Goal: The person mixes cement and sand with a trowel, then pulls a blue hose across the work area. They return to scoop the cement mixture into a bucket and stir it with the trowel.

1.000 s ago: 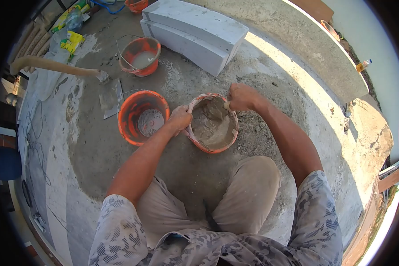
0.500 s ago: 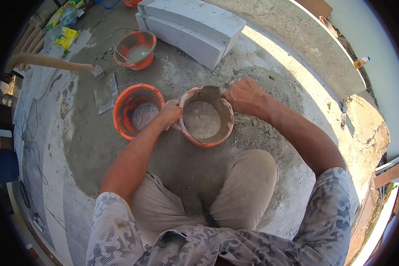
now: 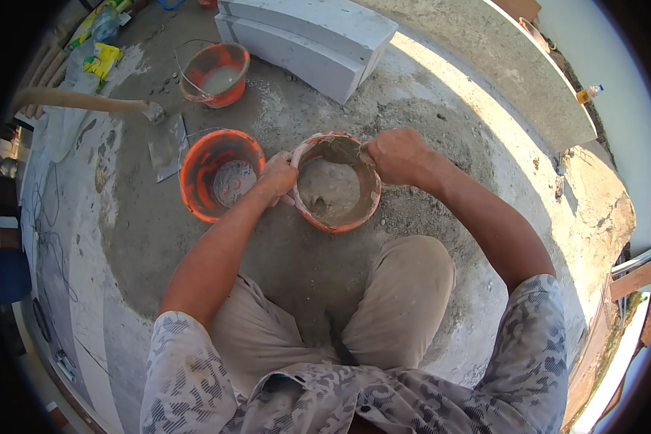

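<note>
A mortar-smeared orange bucket (image 3: 333,226) stands in front of my knees, with wet grey mortar (image 3: 330,189) inside it. My left hand (image 3: 278,176) is closed over its left rim, fingers on the outer side. At the right rim my right hand (image 3: 396,156) is a fist; a mortar-coated edge shows by its knuckles, but what it grips is mostly hidden. Just left of my left hand is a second orange bucket (image 3: 195,195) with grey residue on its bottom.
A third orange bucket (image 3: 231,92) with cloudy liquid stands farther off, near pale stepped blocks (image 3: 289,47). A flat metal sheet (image 3: 168,150) and a wooden-handled tool (image 3: 87,100) lie to the left. Loose grit (image 3: 419,210) covers the floor at right.
The mortar's smooth surface has become lumpy and hollowed. A dark flat piece at the bucket's far rim no longer stands out there. Both hands remain at the rim.
</note>
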Motion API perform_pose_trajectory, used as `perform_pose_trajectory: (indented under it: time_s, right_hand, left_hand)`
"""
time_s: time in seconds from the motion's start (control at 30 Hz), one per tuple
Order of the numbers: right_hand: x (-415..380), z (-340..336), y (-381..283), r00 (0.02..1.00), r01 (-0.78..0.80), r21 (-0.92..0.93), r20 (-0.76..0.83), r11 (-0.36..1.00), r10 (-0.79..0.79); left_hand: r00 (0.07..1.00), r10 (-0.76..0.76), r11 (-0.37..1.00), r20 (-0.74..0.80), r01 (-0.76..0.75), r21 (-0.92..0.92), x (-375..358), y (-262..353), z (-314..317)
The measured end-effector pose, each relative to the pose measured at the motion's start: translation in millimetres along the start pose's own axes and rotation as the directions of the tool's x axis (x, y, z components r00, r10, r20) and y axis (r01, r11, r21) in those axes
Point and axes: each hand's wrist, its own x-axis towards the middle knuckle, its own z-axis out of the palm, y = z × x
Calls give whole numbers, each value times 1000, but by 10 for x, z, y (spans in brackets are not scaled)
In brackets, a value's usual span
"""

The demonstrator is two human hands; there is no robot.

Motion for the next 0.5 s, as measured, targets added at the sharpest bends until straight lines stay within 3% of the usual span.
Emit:
perform_pose_trajectory:
  time_s: [0.03, 0.13, 0.23, 0.33, 0.43, 0.5]
  right_hand:
    - [42, 9, -6, 1000, 1, -153, -21, 988, -4]
    - [103, 257, 121, 998, 49, -40, -33, 998, -50]
    - [189, 476, 94, 976, -79, 273, 216, 959, 19]
    - [196, 413, -62, 872, -281, 500, 489, 819, 1]
    - [11, 402, -133, 933, -323, 842, 361, 432, -7]
    - [25, 374, -90, 977, -206, 814, 202, 543, 68]
  left_hand:
    - [1000, 2, 1000, -6, -2, -8, -10, 12, 8]
    - [1000, -20, 998, 6, 20, -52, -10, -13, -15]
    - [999, -29, 994, 14, 30, -101, -79, -1, -14]
    - [1000, -19, 995, 9, 20, -102, -76, -13, -3]
    - [1000, -19, 996, 7, 19, -84, 26, -77, 20]
    - [1000, -28, 997, 2, 28, -75, 49, -80, -26]
